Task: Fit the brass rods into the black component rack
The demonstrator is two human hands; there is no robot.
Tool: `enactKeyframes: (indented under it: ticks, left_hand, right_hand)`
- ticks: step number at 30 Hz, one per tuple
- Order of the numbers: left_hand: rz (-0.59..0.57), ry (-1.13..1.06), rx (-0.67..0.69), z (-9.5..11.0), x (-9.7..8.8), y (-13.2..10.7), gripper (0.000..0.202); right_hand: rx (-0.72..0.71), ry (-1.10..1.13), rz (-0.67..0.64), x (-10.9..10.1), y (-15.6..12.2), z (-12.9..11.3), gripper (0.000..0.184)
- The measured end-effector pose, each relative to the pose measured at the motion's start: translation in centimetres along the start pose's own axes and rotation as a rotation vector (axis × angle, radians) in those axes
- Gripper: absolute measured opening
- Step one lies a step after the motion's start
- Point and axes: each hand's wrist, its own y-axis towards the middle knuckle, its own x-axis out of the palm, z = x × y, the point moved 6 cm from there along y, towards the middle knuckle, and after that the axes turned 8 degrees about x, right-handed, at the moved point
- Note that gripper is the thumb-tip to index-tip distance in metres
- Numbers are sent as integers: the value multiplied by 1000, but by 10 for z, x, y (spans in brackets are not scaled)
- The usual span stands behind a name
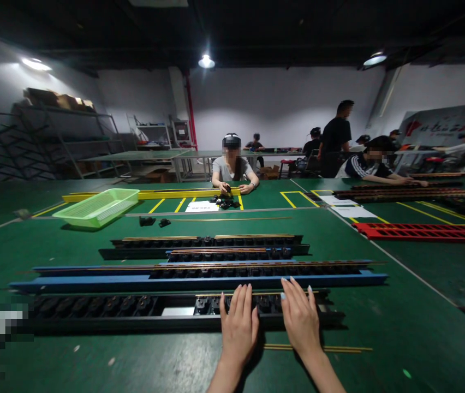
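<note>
My left hand (238,322) lies over the near black rail (126,323), fingers stretched out and slightly apart. Farther right along the same rail rests my right hand (301,316), its fingers also extended and spread. Black socket-like modules (112,305) sit in a row inside the rail, with a gap left of my hands. A thin brass strip (263,295) runs along the modules' top near my fingertips; part of it is hidden by my hands. More brass strips (343,349) lie on the table between and beside my wrists.
Beyond are a blue rail (93,282) and other black rails (203,251) with modules and brass strips. A green basket (101,210) stands at the far left. Opposite, a person (232,166) handles black parts. A red rail (433,232) lies on the right-hand table.
</note>
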Motion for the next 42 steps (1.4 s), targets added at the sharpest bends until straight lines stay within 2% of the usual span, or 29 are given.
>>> enactKeyframes:
  ticks: [11,28,31,35,38,42]
  left_hand:
    - [48,-49,-39,-2,3,1,45]
    - [23,10,2,0,-5,7,44]
    - [5,51,-30,-11,-6,5,45]
    - [-20,158,-96,-45,-11,-4,47]
    - [-40,169,-120,-66,-13,-12,40]
    - [-72,146,-124,-73,-11,-19,37]
  right_hand:
    - [-21,14,39,1,-1,3,40]
    - [-9,39,45,5,-2,6,41]
    - [2,38,50,4,-1,5,41]
    - [24,48,36,2,0,5,40]
    - [37,60,20,1,0,5,39]
    - [43,73,15,2,0,5,38]
